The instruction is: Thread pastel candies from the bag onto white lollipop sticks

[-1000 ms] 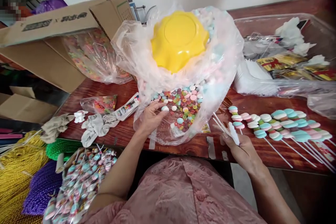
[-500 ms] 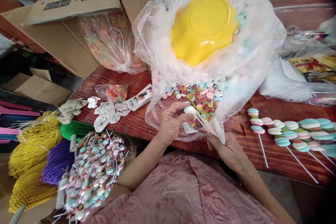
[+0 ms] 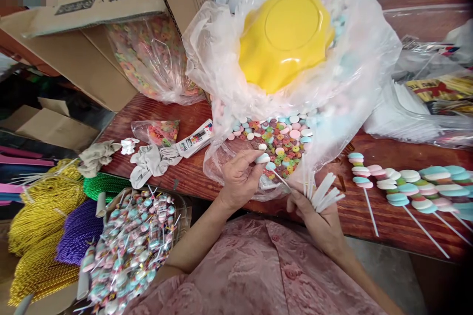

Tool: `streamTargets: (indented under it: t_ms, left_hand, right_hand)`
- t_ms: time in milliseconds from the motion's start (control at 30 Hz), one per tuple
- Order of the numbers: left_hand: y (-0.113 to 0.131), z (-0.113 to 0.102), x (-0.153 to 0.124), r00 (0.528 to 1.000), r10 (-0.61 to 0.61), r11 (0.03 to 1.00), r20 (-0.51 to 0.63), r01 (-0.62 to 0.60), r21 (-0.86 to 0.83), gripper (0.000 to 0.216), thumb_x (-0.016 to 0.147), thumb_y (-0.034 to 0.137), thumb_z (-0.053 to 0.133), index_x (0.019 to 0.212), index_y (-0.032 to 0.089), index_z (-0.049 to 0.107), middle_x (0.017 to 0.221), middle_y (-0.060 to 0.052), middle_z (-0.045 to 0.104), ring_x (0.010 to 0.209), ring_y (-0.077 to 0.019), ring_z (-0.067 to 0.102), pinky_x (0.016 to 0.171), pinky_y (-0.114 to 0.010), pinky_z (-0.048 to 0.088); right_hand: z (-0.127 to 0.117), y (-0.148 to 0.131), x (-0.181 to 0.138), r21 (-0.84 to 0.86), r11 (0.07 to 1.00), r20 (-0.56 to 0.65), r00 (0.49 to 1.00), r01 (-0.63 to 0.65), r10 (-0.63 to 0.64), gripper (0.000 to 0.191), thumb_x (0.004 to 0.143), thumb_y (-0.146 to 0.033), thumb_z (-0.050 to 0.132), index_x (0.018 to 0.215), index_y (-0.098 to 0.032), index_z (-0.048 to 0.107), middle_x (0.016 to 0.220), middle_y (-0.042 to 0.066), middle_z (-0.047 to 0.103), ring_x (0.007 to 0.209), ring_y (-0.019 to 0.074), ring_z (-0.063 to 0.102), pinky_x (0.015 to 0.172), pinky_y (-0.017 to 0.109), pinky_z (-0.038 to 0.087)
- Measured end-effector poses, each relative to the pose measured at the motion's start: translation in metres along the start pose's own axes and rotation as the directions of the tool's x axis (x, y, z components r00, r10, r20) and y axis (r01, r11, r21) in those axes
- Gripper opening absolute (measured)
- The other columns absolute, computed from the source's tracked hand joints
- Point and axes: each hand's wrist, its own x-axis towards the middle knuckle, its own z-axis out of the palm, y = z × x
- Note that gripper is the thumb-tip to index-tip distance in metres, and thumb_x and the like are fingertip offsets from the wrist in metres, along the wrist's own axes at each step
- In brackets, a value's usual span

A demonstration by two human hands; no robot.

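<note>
My left hand (image 3: 240, 177) pinches a white-and-blue marshmallow (image 3: 262, 158) between thumb and fingers; another small white piece (image 3: 262, 146) shows just above it. My right hand (image 3: 318, 214) is closed round a fanned bunch of white sticks (image 3: 325, 192). One thin stick (image 3: 281, 179) points left from its fingertips, with a blue marshmallow (image 3: 270, 166) at its tip, close to my left fingers. Behind both hands, loose marshmallows and ring-shaped gummies (image 3: 283, 140) lie in the mouth of a clear plastic bag (image 3: 218, 162).
A yellow scalloped bowl (image 3: 286, 34) rests upside down on the bag. Finished marshmallow skewers (image 3: 410, 189) lie at the right. Wrapped skewers (image 3: 129, 246) fill a container at lower left, beside yellow cord bundles (image 3: 40, 216). A cardboard box (image 3: 111, 5) stands behind.
The sticks in my right hand have spread into a fan. A single stick now points left with a blue marshmallow on its tip, beside the marshmallow in my left hand.
</note>
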Motion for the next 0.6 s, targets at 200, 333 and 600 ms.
streamTargets:
  t_ms: [200,333,600]
  left_hand:
    - [0.004,0.001,-0.009,0.987,0.034,0.999,0.159,-0.037,0.019,0.021,0.091,0.015,0.06,0.104,0.021,0.076,0.099,-0.008,0.078,0.093,-0.017,0.073,0.087,-0.031,0.061]
    - [0.001,0.016,-0.02,0.926,-0.364,0.879,0.097,0.376,-0.293,0.024,0.086,0.027,0.073,0.109,0.021,0.074,0.096,-0.005,0.075,0.082,-0.0143,0.071,0.074,-0.027,0.061]
    - [0.002,0.024,-0.016,0.904,-0.427,0.835,0.032,0.408,-0.37,0.015,0.081,0.027,0.081,0.095,0.023,0.078,0.09,-0.001,0.07,0.086,-0.0118,0.067,0.081,-0.025,0.055]
  right_hand:
    - [0.005,0.014,-0.008,-0.013,0.995,-0.065,0.993,0.099,-0.1,0.028,0.093,-0.036,0.063,0.108,-0.017,0.077,0.053,-0.005,0.049,0.046,0.0097,0.043,0.045,0.023,0.038]
    - [0.005,0.013,-0.008,-0.043,0.989,-0.15,0.978,0.138,-0.143,0.025,0.093,-0.034,0.063,0.108,-0.019,0.077,0.055,-0.004,0.051,0.048,0.0111,0.045,0.046,0.024,0.04]
    - [0.016,0.013,-0.005,-0.065,0.984,-0.16,0.972,0.163,-0.172,0.027,0.094,-0.035,0.062,0.111,-0.019,0.076,0.056,-0.003,0.052,0.048,0.012,0.045,0.045,0.025,0.041]
